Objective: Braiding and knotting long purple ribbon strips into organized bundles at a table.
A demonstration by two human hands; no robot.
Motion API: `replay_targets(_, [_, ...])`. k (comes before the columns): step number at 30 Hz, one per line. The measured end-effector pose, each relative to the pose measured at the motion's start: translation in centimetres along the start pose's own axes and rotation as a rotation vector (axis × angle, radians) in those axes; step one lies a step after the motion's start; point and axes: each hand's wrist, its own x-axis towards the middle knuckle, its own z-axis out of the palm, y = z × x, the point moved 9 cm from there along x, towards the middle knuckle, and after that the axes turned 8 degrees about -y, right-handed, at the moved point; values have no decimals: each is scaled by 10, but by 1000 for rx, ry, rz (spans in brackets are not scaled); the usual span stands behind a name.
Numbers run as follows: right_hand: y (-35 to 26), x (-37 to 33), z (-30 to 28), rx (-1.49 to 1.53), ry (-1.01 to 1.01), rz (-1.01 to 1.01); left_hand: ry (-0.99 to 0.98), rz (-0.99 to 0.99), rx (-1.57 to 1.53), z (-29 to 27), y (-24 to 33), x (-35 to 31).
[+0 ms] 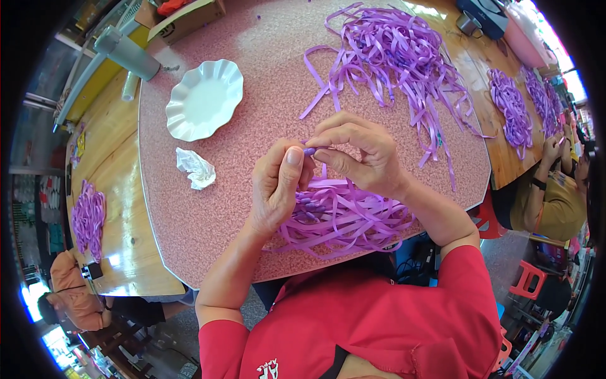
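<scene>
Between my two hands, over the middle of the pink speckled table point(208, 252), is a small purple plastic piece point(308, 151) with purple ribbon at it. My left hand point(281, 180) pinches it between thumb and curled fingers. From the other side, my right hand point(360, 151) closes thumb and fingertips on its right end. A purple ribbon hangs down below the fingers. Beneath my hands, near the table's front edge, lies a bundle of purple ribbons point(353, 218) with several darker purple pieces point(309, 208) at its left.
A larger heap of purple ribbons point(398, 57) covers the far right. A white scalloped plate point(205, 101), a crumpled tissue point(196, 168), a grey-green bottle point(129, 54) and a cardboard box point(189, 22) stand left. More ribbon bundles point(88, 220) lie on wooden tables; people sit at both sides.
</scene>
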Motion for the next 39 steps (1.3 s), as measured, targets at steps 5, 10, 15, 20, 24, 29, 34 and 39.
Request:
replay_targets(5, [-6, -1, -7, -27, 8, -18, -34, 54, 100, 4, -2, 4])
replay_targets(10, [3, -4, -6, -51, 65, -37, -33, 31, 142, 8, -3, 4])
replay_targets(15, [-24, -8, -10, -123, 37, -449, -69, -59, -158, 18, -10, 5])
replay_targets(20, [-27, -8, -9, -180, 52, -445, -34, -96, -173, 18, -10, 5])
replay_targets(24, [-35, -8, -10, -163, 83, -427, -43, -80, -182, 22, 0, 0])
replay_targets(29, [-40, -20, -6, -125, 30, -412, -68, -155, -229, 36, 8, -14])
replay_targets(34, [-29, -36, -33, -385, -56, -219, -123, -97, 711, 33, 7, -32])
replay_targets(39, [35, -44, -135, -970, 151, 188, -213, 39, 1158, 58, 19, -49])
